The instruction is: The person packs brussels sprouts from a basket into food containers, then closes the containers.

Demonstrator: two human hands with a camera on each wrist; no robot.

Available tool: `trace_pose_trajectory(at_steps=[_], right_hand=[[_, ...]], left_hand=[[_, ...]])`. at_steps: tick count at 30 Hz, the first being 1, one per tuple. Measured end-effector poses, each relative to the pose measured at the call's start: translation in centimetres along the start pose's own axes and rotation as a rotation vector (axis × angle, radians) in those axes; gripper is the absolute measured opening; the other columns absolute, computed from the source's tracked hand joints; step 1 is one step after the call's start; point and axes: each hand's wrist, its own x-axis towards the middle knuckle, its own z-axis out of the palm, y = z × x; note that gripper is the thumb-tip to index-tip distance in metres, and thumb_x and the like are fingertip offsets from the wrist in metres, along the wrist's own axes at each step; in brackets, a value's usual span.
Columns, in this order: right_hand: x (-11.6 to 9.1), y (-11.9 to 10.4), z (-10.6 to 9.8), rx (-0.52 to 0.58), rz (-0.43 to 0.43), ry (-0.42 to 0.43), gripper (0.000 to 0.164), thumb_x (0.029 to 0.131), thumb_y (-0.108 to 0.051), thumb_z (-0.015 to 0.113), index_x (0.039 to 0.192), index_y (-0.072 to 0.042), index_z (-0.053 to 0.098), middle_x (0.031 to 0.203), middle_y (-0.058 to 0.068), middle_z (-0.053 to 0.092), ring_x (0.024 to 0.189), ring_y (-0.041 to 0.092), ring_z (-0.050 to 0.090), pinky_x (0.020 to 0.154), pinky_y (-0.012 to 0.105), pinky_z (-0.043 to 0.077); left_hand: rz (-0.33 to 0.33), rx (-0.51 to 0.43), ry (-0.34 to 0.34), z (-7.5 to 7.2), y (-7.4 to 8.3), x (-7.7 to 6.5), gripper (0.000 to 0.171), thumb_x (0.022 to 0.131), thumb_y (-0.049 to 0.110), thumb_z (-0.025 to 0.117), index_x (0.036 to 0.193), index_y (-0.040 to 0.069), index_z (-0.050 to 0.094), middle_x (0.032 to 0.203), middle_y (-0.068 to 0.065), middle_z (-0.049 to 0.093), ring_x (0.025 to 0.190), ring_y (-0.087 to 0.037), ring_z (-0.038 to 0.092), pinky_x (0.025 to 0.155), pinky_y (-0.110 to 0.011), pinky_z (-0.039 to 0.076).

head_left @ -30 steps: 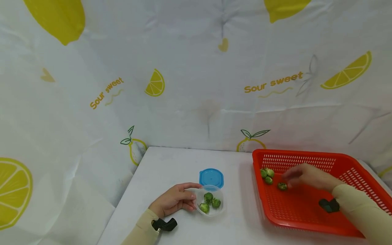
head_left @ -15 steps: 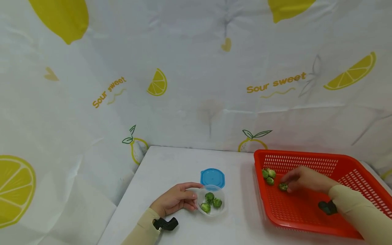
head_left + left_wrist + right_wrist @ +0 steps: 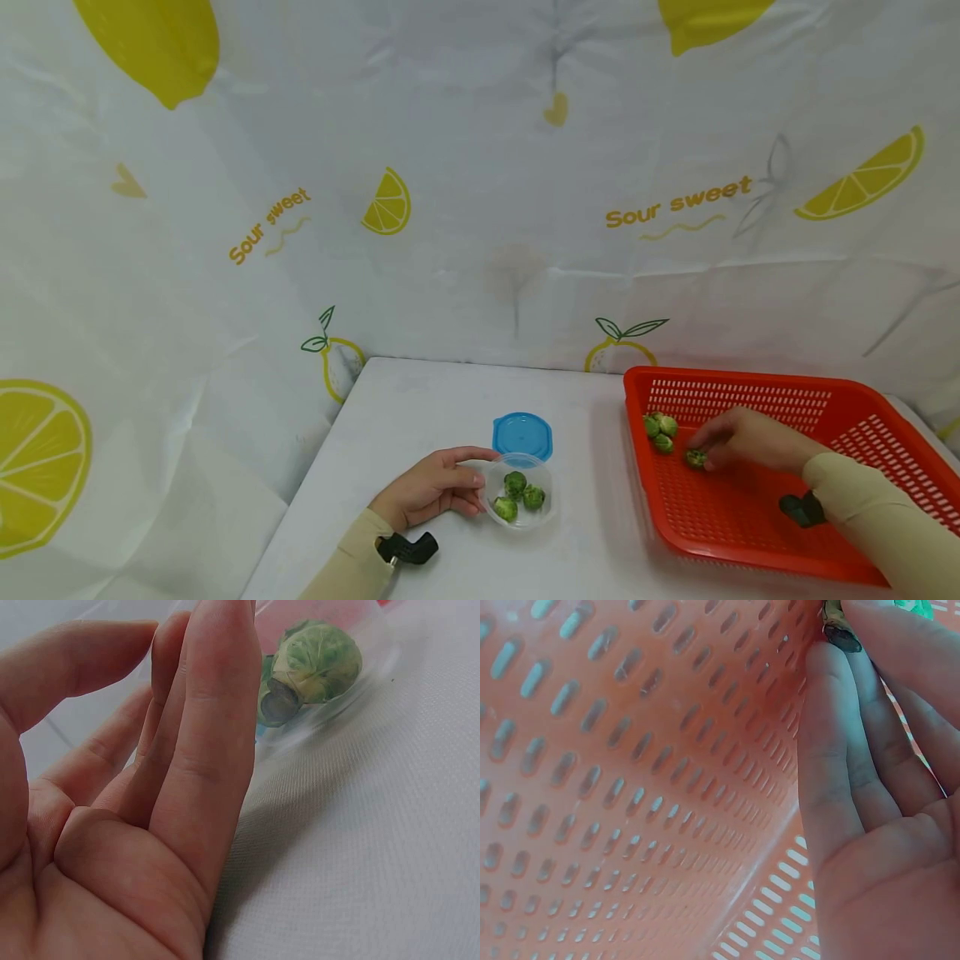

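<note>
- The left hand is gripping the side of a clear bowl, its thumb and curled fingers pinching near the rim.
- Three sprouts are sitting close together inside the bowl; in the left wrist view, one is showing its cut stem end through the clear wall.
- A blue lid is lying flat on the white table, just behind the bowl, whose far rim is overlapping it in the head view.
- The right hand is working inside a red basket, well apart from the bowl, its thumb and fingertips grasping a single sprout.
- That sprout is staying low in the basket; whether it is touching the bottom, one cannot tell. In the right wrist view, its dark stem end is poking out between the fingertips.
- A small group of sprouts is resting against the basket's left wall, near the right hand.
- Light sleeves are covering both forearms, and a black wrist device is sitting at each cuff.
- A white cloth with lemon prints is hanging behind the table.
</note>
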Motion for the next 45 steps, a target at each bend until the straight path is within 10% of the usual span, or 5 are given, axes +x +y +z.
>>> trace_pose_trajectory(at_steps=[45], right_hand=[[-6.3, -5.7, -0.8, 0.067, 0.061, 0.133, 0.039, 0.1, -0.029, 0.079, 0.134, -0.012, 0.077, 0.123, 0.006, 0.081, 0.108, 0.023, 0.075, 0.093, 0.048, 0.065]], left_hand=[[0.026, 0.004, -0.019, -0.4, -0.5, 0.2, 0.055, 0.107, 0.011, 0.065, 0.16, 0.008, 0.05, 0.093, -0.003, 0.08, 0.083, -0.014, 0.081, 0.08, -0.027, 0.068]])
